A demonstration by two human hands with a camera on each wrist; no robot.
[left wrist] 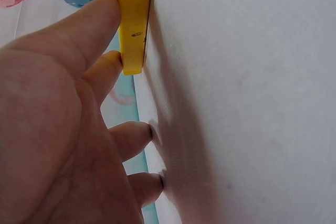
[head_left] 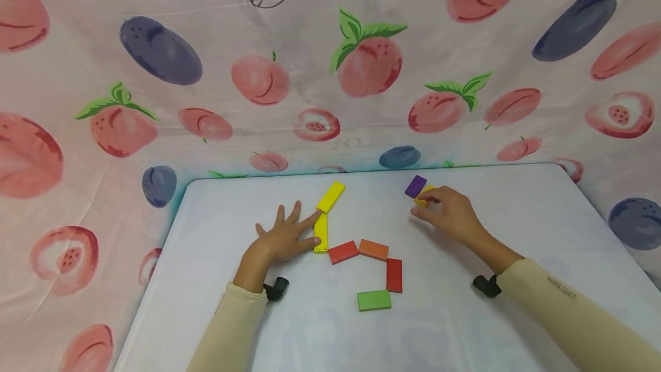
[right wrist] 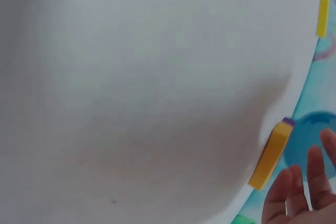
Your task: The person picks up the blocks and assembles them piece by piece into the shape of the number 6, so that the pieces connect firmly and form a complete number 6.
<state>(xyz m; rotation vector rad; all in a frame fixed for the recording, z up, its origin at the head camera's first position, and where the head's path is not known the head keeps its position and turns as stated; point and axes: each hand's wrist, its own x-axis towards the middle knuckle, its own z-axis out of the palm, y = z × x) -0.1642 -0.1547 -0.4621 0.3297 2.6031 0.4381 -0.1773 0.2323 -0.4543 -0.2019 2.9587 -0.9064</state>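
Left hand (head_left: 281,240): fingers spreading wide, thumb and index touching the lower yellow rectangular block (head_left: 321,229) lying on the white tabletop (head_left: 206,309). Right hand (head_left: 454,211): fingers curving at another yellow rectangular block (right wrist: 271,156), sitting beside a purple rectangular block (head_left: 416,186); can't tell if it's gripping.

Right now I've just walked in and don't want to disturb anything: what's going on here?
A person's left hand, fingers spread, touches a yellow block pair. Two red blocks, an orange block and a green block curve on from it. Their right hand is at another yellow block, beside a purple block; whether it touches is unclear.
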